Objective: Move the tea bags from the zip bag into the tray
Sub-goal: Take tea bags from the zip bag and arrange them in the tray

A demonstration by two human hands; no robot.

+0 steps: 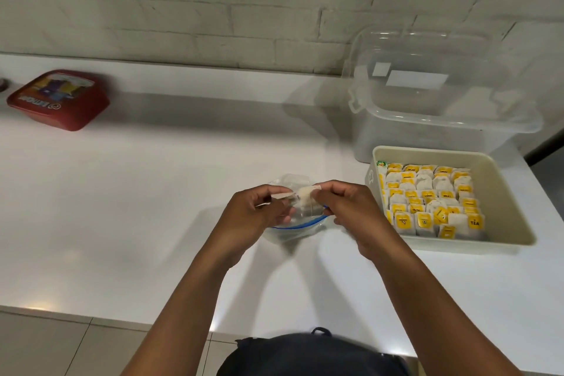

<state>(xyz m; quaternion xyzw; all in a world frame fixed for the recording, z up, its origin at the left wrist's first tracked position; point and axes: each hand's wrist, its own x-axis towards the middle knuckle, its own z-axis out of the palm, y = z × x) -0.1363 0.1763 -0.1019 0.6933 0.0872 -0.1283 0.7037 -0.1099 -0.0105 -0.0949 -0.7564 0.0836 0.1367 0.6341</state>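
Both hands, left hand [256, 210] and right hand [351, 210], pinch a tea bag [305, 194] at the mouth of the zip bag [293, 227], above the surface [122, 207] near its front edge; the tray [500, 192] of tea bags [427, 201] sits at the right edge.

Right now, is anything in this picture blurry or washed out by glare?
Head view: the right hand smears with motion blur along its lower edge; the red box at far left is soft; small glare spots sit on the counter near its front edge; brick lines bow.
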